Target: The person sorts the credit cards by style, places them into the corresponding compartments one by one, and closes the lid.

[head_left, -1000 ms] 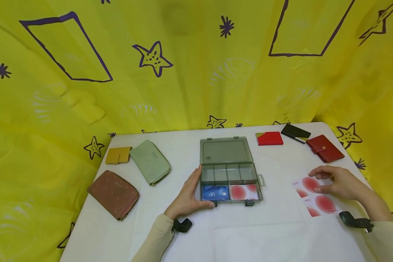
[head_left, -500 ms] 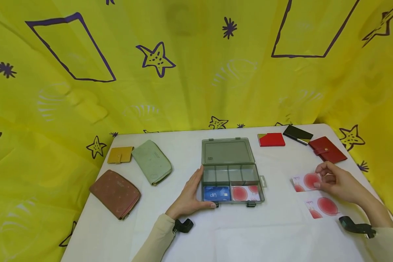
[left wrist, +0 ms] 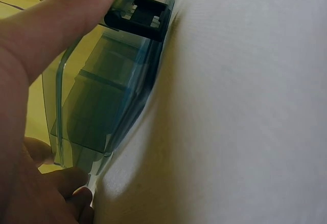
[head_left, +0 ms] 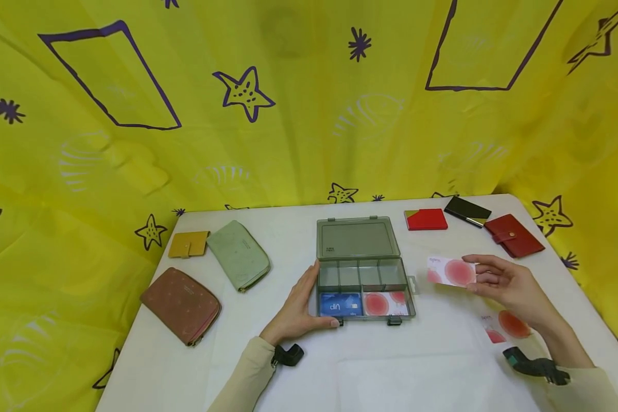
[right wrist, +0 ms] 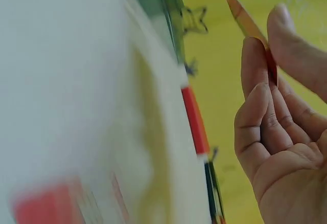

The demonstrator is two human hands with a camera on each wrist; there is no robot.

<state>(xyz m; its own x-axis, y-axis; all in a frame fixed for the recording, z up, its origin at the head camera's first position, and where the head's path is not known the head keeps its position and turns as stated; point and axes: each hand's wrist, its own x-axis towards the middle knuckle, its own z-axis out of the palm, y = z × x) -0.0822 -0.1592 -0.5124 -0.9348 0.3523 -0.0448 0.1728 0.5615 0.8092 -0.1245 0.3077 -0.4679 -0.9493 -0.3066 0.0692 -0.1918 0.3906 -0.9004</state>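
A grey-green see-through compartment box (head_left: 357, 237) lies on the table with its lid folded back. Along its left side and front edge my left hand (head_left: 300, 306) grips it; the left wrist view puts the thumb (left wrist: 61, 22) by a dark latch (left wrist: 138, 17). One front compartment holds a blue VIP card (head_left: 341, 304), the other a white card with pink circles (head_left: 378, 304). Between thumb and fingers of my right hand (head_left: 512, 289) is a matching pink-circle card (head_left: 458, 272), raised to the right of the box. Another such card (head_left: 512, 325) lies below that hand, partly hidden by the wrist.
At the left lie a yellow card case (head_left: 187, 244), a green zip wallet (head_left: 239, 254) and a brown wallet (head_left: 181, 305). Back right are a red-and-gold card case (head_left: 427, 220), a black card case (head_left: 467, 212) and a dark red wallet (head_left: 515, 236). A yellow curtain (head_left: 298, 143) hangs behind.
My right hand has picked the upper pink-circle card off the table and carried it left, towards the box. My left hand keeps its place on the box.
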